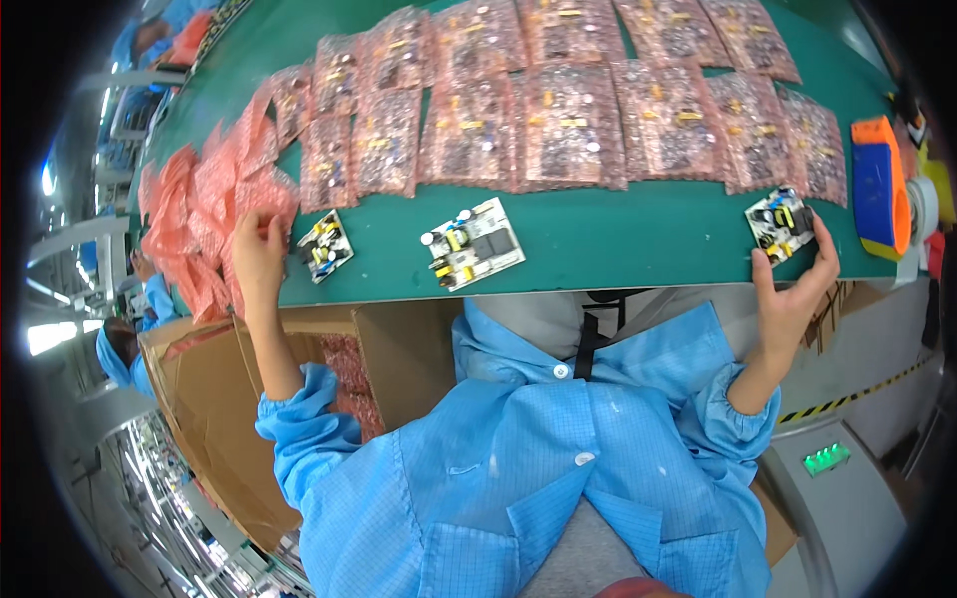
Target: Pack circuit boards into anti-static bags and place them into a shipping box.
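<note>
My right hand (795,286) grips a white circuit board (776,225) by its edges, thumb on one side and fingers on the other, at the right of the green table. My left hand (259,254) is at a loose heap of pink bubble bags (204,214), its fingers closed on the edge of one bag; the fingertips are partly hidden. Close to that hand lies a small circuit board (325,246) with yellow and black parts. Between my hands sits another bare circuit board (473,244), tilted on the tabletop.
Two rows of circuit boards in pink bubble bags (568,125) span the far side of the green table (618,244). An orange and blue tape dispenser (879,189) stands at the right edge. Below left is an open cardboard box (399,344) with bubble-wrapped items inside.
</note>
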Demonstrator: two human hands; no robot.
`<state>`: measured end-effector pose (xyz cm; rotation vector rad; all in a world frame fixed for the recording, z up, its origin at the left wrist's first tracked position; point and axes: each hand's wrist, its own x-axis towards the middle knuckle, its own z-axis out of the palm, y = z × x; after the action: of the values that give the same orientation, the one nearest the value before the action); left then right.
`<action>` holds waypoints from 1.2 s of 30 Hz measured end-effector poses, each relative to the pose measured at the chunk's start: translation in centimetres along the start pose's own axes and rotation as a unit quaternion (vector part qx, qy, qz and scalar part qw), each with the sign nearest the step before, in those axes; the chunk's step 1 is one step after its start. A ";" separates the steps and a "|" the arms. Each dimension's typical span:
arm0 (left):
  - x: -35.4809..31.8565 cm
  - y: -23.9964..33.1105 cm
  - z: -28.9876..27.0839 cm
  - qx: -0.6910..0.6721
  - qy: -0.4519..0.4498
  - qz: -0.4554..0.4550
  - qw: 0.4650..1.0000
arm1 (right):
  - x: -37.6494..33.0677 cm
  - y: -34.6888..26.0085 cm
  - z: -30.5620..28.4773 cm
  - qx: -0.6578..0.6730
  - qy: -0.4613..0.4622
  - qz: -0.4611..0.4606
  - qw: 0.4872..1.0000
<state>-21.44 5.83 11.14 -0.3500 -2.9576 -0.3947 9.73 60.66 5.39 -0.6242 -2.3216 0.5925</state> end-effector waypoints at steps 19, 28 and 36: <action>-7.7 31.9 6.5 -0.240 0.010 0.519 0.820 | -0.3 -1.9 -0.9 0.163 -0.080 0.060 0.981; -8.6 31.5 6.7 -0.169 -0.113 0.496 0.844 | -0.7 -0.6 -3.0 0.219 -0.018 0.180 0.959; -9.4 31.2 7.1 -0.154 -0.104 0.438 0.880 | 0.0 -4.7 -0.9 -0.068 -0.039 0.153 0.985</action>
<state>-5.41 35.06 10.33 -1.7499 -2.5170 -0.7049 9.10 57.21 8.60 -1.0519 -2.3719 0.6079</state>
